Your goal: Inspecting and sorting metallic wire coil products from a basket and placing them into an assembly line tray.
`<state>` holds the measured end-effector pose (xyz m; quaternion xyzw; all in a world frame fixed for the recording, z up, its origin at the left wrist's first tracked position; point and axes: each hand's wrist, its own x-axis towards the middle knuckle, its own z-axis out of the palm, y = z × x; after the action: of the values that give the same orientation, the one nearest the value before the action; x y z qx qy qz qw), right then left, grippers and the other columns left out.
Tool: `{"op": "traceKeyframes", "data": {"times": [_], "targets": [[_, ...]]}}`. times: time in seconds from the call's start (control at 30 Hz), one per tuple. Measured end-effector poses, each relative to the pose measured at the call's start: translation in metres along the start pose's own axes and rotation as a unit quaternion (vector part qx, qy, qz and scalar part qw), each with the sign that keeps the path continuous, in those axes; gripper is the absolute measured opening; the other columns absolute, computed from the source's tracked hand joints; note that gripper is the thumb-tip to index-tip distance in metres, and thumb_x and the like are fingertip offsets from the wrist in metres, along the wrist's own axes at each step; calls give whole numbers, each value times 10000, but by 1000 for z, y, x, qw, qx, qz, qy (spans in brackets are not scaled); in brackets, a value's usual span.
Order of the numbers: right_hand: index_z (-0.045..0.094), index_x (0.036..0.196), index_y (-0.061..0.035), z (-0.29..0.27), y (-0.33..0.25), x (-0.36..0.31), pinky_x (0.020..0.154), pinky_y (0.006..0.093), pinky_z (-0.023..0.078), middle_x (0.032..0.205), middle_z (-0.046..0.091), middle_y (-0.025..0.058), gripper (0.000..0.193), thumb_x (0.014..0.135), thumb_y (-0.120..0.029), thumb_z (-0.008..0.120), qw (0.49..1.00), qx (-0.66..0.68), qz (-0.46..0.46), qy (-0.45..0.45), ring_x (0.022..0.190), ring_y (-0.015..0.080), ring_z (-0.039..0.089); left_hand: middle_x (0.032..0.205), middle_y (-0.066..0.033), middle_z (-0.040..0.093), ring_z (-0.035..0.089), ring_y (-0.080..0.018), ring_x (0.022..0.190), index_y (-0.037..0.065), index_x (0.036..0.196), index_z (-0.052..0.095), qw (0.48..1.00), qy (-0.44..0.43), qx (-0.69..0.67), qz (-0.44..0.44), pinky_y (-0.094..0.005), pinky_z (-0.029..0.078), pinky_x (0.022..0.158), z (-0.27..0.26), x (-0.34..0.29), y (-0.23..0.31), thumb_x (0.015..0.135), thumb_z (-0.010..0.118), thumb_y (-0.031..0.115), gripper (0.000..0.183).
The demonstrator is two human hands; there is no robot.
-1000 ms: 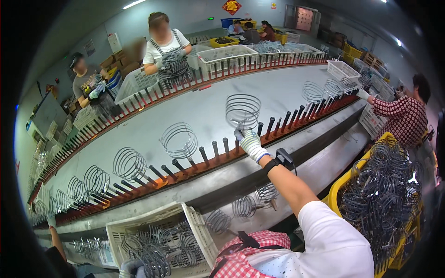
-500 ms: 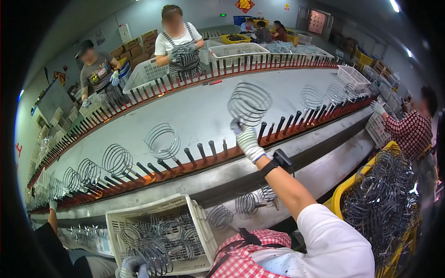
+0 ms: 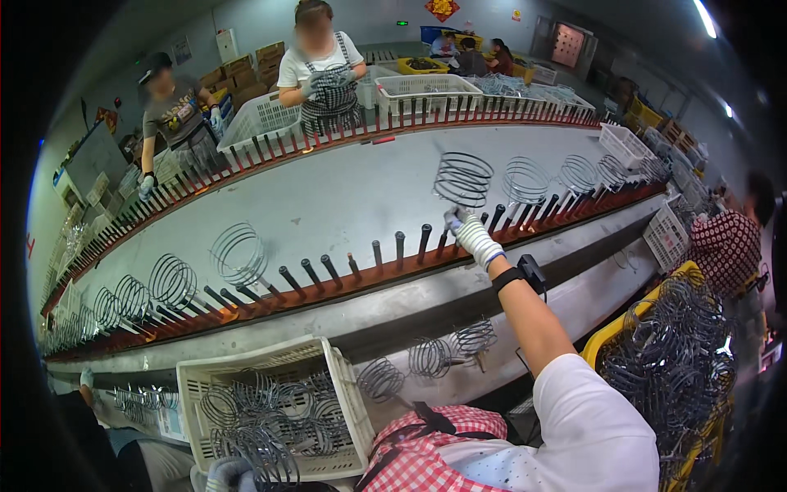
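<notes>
Wire coil point(image 3: 463, 182) raised above the right hand point(image 3: 474, 234)

The coil sits right of centre in the upper half of the frame, directly above the gloved fingertips, its rings leaning a little over the grey tabletop point(image 3: 344, 189); the right hand's fingers are closed together at the coil's lower end, grasping it from below; the hand stands over the row of dark pegs point(image 3: 399, 246), which runs diagonally across the middle of the frame.

The left hand point(image 3: 231, 474), also gloved, is at the lower edge, left of centre; grey coils point(image 3: 270, 463) lie against its right side, by the white crate point(image 3: 351, 402); much of that hand is cut off, so whether it grips them I cannot tell; more coils fill the yellow basket point(image 3: 592, 351) at lower right.
</notes>
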<state>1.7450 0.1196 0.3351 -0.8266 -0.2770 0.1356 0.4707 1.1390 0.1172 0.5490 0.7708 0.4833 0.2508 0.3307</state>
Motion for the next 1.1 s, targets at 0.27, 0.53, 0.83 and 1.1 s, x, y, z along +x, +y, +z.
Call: {"op": "traceKeyframes", "data": {"times": [0.27, 0.53, 0.83, 1.1], "targets": [[590, 990, -34, 73, 1, -30, 769, 450, 442, 896, 596, 249, 379, 854, -365, 467, 959, -202, -200, 11, 860, 411, 560, 826, -98, 602, 544, -167, 771, -29, 861, 590, 1000, 8, 7, 28, -275, 440, 716, -11, 9, -2, 755, 553, -38, 113], [572, 1068, -41, 111, -117, -183, 742, 280, 453, 911, 604, 120, 274, 870, -228, 549, 944, 146, -71, -287, 815, 158, 560, 780, -91, 576, 554, -158, 713, -13, 749, 585, 998, 43, 35, 32, -252, 442, 638, -5, 11, -29, 646, 577, -60, 114], [410, 1275, -13, 138, -142, -304, 970, 317, 350, 1221, 490, 152, 537, 894, -382, 495, 681, 233, -81, -690, 1153, 210, 445, 807, -82, 607, 566, -125, 699, -10, 792, 620, 995, 13, -97, -27, -236, 451, 643, 22, 41, -28, 681, 597, -32, 116], [514, 1173, 6, 129, -129, -313, 852, 269, 404, 985, 585, 78, 440, 870, -309, 565, 651, 195, 17, -733, 939, 136, 516, 825, -49, 609, 560, -105, 727, -16, 934, 620, 957, -64, -254, -120, -235, 464, 664, 8, 55, -78, 754, 608, 39, 189]]}}
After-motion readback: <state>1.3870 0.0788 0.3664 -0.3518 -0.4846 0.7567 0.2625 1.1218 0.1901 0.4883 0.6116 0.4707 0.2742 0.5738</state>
